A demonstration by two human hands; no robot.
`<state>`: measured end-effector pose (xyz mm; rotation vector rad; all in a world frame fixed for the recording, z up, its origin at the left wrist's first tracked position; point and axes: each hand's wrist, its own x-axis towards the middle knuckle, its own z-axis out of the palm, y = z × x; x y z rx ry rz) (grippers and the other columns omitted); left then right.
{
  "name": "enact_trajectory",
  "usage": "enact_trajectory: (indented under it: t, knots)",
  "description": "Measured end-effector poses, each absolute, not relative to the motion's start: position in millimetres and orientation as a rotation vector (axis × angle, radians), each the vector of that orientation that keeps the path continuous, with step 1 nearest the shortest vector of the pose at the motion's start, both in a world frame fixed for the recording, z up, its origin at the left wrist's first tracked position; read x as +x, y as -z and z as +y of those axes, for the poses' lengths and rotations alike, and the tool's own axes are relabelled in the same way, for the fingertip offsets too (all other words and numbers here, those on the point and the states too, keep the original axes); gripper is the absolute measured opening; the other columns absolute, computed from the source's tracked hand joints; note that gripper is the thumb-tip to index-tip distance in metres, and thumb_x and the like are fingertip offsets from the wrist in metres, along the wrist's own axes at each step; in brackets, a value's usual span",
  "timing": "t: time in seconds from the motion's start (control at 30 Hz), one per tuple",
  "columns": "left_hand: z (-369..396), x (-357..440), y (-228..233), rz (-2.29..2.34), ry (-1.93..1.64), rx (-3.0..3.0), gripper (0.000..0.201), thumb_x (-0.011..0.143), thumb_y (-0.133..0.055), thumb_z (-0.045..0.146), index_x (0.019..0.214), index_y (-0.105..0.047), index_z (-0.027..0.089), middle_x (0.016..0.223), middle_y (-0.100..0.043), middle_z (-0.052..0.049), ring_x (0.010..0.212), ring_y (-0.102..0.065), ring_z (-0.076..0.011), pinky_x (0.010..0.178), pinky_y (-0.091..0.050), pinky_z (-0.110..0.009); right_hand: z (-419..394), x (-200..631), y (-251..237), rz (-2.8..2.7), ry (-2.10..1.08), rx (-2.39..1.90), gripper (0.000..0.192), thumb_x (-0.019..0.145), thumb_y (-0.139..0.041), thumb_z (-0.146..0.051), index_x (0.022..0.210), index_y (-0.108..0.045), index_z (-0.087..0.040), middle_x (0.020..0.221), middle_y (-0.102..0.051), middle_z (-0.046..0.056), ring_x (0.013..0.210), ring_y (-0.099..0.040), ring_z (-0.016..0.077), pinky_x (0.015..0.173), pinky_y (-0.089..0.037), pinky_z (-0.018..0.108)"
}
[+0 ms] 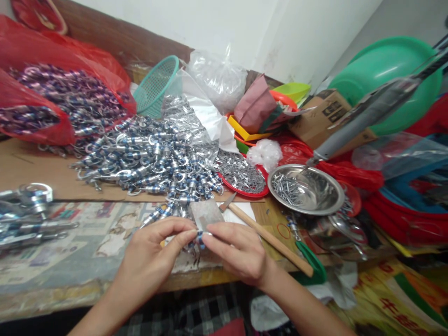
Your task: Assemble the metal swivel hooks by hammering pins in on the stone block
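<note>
Both of my hands are meeting near the front edge of the tabletop: my left hand and right hand are pinching one small blue-banded metal clasp between closed fingertips. Behind them, a heap of clasps is lying beside a steel bowl.

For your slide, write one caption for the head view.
Both hands pinch a small blue-banded metal clip before a pile of clips.
</note>
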<state>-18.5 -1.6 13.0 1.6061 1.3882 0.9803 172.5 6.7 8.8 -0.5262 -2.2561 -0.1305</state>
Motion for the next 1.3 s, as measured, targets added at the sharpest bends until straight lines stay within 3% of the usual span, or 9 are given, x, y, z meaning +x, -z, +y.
enact_trajectory:
  t: [0.23,0.33,0.43,0.53,0.67,0.77,1.0,1.2,1.3]
  knots:
    - [-2.6,-12.5,-5.0,1.361,-0.984,1.233,0.021,0.072,-0.062,0.038,0.071,-0.069,0.019,0.071,-0.072,-0.002,0.070,-0.063,-0.0190,0.068,-0.047,-0.027,1.0,161.8,-6.0,-2.051,-0.333,-0.815,0.013,0.077,-0.061,-0.013,0.086,-0.070,-0.015,0.079,-0.068,0.009,0.068,-0.064,0.0133,0.059,-0.053,0.021]
    - [-8.2,-6.7,4.5,1.217,-1.058,1.074,0.025,0.072,-0.065,0.037,0.091,-0.063,0.021,0.080,-0.071,-0.001,0.079,-0.064,-0.0181,0.071,-0.049,-0.025,-3.3,159.1,-8.6,-1.966,-0.472,-0.909,0.009,0.073,-0.066,-0.015,0.080,-0.073,-0.013,0.070,-0.067,0.007,0.060,-0.062,0.0130,0.053,-0.050,0.021]
    - [-14.0,-4.0,11.6,1.043,-1.088,0.956,0.050,0.070,-0.069,0.032,0.114,-0.046,0.027,0.087,-0.069,0.003,0.087,-0.064,-0.0162,0.076,-0.050,-0.023,-6.3,158.8,-12.5,-1.933,-0.588,-1.002,0.010,0.072,-0.068,-0.017,0.076,-0.074,-0.011,0.064,-0.066,0.008,0.055,-0.059,0.0126,0.048,-0.045,0.021]
    - [-13.5,-5.1,13.8,1.025,-1.082,0.924,0.053,0.073,-0.067,0.030,0.119,-0.040,0.027,0.084,-0.067,0.003,0.085,-0.063,-0.0149,0.077,-0.049,-0.023,7.4,166.1,-16.6,-2.004,-0.761,-1.061,0.009,0.072,-0.068,-0.023,0.073,-0.074,-0.015,0.064,-0.067,0.004,0.057,-0.060,0.0121,0.051,-0.046,0.020]
    - [-3.3,-10.0,10.7,0.978,-1.018,0.918,0.058,0.074,-0.066,0.030,0.122,-0.035,0.024,0.080,-0.064,0.001,0.078,-0.064,-0.0173,0.073,-0.051,-0.027,66.4,192.0,-15.0,-2.002,-0.335,-1.474,0.017,0.083,-0.055,-0.020,0.085,-0.072,-0.020,0.088,-0.070,0.005,0.081,-0.063,0.0142,0.075,-0.047,0.025]
    - [4.0,-15.6,7.6,0.922,-0.924,0.918,0.061,0.074,-0.065,0.028,0.124,-0.031,0.024,0.078,-0.063,0.000,0.076,-0.063,-0.0186,0.069,-0.051,-0.030,115.6,210.2,-4.0,-2.007,-0.098,-1.845,0.019,0.081,-0.055,-0.019,0.092,-0.071,-0.019,0.097,-0.068,0.009,0.091,-0.061,0.0200,0.079,-0.044,0.029]
    - [17.9,-23.5,2.4,0.819,-0.704,0.936,0.063,0.075,-0.063,0.021,0.127,-0.028,0.023,0.074,-0.060,0.002,0.067,-0.059,-0.0145,0.062,-0.047,-0.027,146.9,218.0,18.4,-2.019,-0.085,-1.949,0.022,0.077,-0.056,-0.017,0.090,-0.072,-0.024,0.095,-0.069,0.006,0.092,-0.061,0.0231,0.077,-0.044,0.030]
    - [35.7,-25.0,2.7,0.760,-0.602,0.885,0.074,0.066,-0.069,0.017,0.126,-0.026,0.021,0.068,-0.058,0.004,0.061,-0.059,-0.0142,0.059,-0.046,-0.029,143.1,238.5,13.5,-1.899,-0.154,-1.892,0.021,0.080,-0.053,-0.014,0.090,-0.071,-0.016,0.097,-0.069,0.011,0.094,-0.061,0.0236,0.086,-0.042,0.035]
    - [40.0,-25.9,3.2,0.750,-0.610,0.897,0.079,0.062,-0.071,0.015,0.126,-0.024,0.021,0.068,-0.059,0.003,0.060,-0.060,-0.0155,0.058,-0.047,-0.031,125.3,231.1,3.4,-1.867,-0.275,-1.806,0.020,0.081,-0.052,-0.017,0.092,-0.069,-0.014,0.093,-0.070,0.009,0.086,-0.064,0.0192,0.080,-0.047,0.031]
